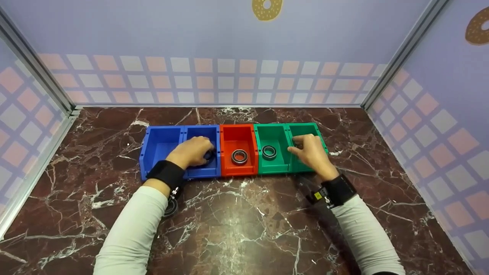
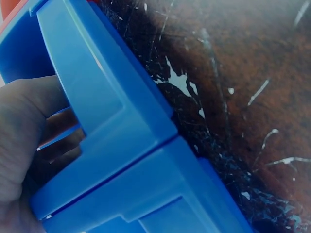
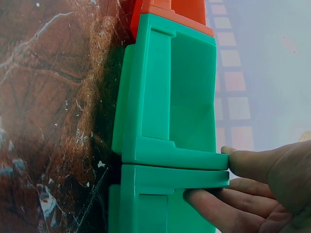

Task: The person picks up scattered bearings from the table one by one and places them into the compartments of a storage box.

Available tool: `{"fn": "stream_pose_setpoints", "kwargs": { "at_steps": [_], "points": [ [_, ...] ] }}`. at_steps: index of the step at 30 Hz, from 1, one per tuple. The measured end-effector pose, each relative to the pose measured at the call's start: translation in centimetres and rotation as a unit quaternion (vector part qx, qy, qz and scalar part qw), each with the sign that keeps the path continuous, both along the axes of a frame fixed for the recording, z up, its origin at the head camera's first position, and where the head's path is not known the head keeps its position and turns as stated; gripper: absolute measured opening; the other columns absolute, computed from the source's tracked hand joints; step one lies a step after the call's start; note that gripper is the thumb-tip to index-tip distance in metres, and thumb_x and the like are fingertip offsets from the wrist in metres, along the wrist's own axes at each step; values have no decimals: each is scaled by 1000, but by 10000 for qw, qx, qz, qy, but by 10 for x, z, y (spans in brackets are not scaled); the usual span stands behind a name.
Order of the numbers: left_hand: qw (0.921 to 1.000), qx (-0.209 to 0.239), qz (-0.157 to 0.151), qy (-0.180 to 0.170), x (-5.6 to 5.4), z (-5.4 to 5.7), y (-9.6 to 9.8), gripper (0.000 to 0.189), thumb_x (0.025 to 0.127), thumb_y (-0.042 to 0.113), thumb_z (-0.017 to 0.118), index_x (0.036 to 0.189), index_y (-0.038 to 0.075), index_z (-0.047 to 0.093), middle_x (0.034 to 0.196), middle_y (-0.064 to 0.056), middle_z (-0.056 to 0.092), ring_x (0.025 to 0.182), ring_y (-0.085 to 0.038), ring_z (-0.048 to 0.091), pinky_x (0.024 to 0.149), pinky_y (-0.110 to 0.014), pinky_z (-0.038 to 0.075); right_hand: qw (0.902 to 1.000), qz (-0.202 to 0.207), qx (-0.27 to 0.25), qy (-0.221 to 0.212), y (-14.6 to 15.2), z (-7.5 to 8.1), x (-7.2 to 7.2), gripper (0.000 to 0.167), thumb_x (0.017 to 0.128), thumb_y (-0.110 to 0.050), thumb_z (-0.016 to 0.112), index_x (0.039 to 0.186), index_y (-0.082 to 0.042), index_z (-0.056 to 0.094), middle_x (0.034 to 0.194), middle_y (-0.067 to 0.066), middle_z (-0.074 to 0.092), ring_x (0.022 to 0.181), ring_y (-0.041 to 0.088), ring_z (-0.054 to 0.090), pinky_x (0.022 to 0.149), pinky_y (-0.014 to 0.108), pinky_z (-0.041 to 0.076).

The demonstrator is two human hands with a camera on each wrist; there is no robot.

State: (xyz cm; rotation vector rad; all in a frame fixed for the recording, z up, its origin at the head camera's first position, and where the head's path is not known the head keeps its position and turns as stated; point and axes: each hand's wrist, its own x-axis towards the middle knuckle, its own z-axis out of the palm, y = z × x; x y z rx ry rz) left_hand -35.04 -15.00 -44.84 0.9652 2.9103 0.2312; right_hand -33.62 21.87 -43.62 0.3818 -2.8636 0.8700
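My left hand (image 1: pixel 193 151) reaches into the right-hand blue bin (image 1: pixel 198 172). Its fingers curl at a dark ball bearing (image 1: pixel 208 154), mostly covered by the hand; in the left wrist view the bin's front wall also hides the fingertips. My right hand (image 1: pixel 311 152) is at the two green bins (image 1: pixel 273 170). Seen from the right wrist, its thumb (image 3: pixel 248 162) lies on one side of their adjoining walls and its fingers on the other, pinching them. One bearing (image 1: pixel 269 152) sits in the left green bin, another (image 1: pixel 239 157) in the red bin (image 1: pixel 238 172).
A further bearing (image 1: pixel 171 207) lies on the dark marbled table (image 1: pixel 229 229), partly behind my left forearm. The left blue bin (image 1: pixel 162 141) ends the row. Patterned panels (image 1: pixel 229 38) rise behind and at both sides.
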Motion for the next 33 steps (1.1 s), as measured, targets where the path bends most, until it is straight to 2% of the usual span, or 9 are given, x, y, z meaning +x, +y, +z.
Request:
{"fn": "stream_pose_setpoints", "kwargs": {
  "at_steps": [5, 9, 13, 17, 23, 28, 33],
  "points": [
    [10000, -77, -25, 0, 2, 2, 0, 13, 77, 4, 74, 89, 4, 71, 96, -15, 69, 93, -35, 65, 83, -48, 55, 10000, 30, 12, -33, 0, 0, 2, 44, 91, -16, 71, 128, 6, 62, 112, 28, 71, 75, 31, 73, 75, 44, 60],
    [9999, -20, 47, -95, 2, 5, -1, 17, 76, 6, 76, 93, 5, 72, 98, -14, 71, 94, -34, 65, 84, -47, 55, 10000, 30, 35, 14, 0, 0, 2, 44, 90, -16, 71, 127, 7, 63, 113, 28, 70, 79, 32, 73, 76, 45, 60],
    [10000, 55, 48, -63, 2, 11, -4, 29, 75, 8, 79, 103, 5, 74, 104, -14, 72, 98, -34, 66, 86, -47, 56, 10000, 26, 52, -7, -1, 1, 2, 44, 90, -16, 71, 127, 7, 63, 115, 28, 70, 81, 32, 73, 78, 46, 60],
    [10000, 35, 36, -61, 5, 18, -7, 43, 76, 11, 81, 118, 5, 71, 116, -16, 71, 110, -36, 64, 97, -48, 53, 10000, 3, 67, 10, -1, 1, 1, 43, 90, -15, 72, 126, 7, 63, 117, 28, 69, 85, 34, 73, 80, 47, 60],
    [9996, 196, 145, -112, 17, 34, -12, 49, 80, 15, 80, 127, 7, 67, 126, -15, 67, 120, -35, 60, 107, -49, 48, 10000, -13, 46, -37, -1, 1, 0, 43, 90, -15, 72, 126, 6, 63, 116, 27, 69, 85, 33, 74, 79, 47, 60],
    [9988, 475, 50, 118, 30, 49, -19, 48, 80, 15, 80, 125, 6, 67, 125, -15, 67, 118, -33, 62, 107, -47, 48, 9999, -69, 58, -70, 0, 1, 0, 44, 90, -15, 71, 127, 6, 62, 118, 28, 68, 85, 33, 74, 78, 46, 61],
    [9971, 716, 96, 234, 49, 57, -27, 48, 80, 18, 81, 124, 7, 68, 125, -15, 67, 117, -33, 63, 104, -47, 50, 9999, -26, 112, -113, 0, 1, 1, 44, 92, -16, 70, 129, 6, 61, 119, 28, 68, 95, 36, 72, 85, 47, 59]
  ]
}}
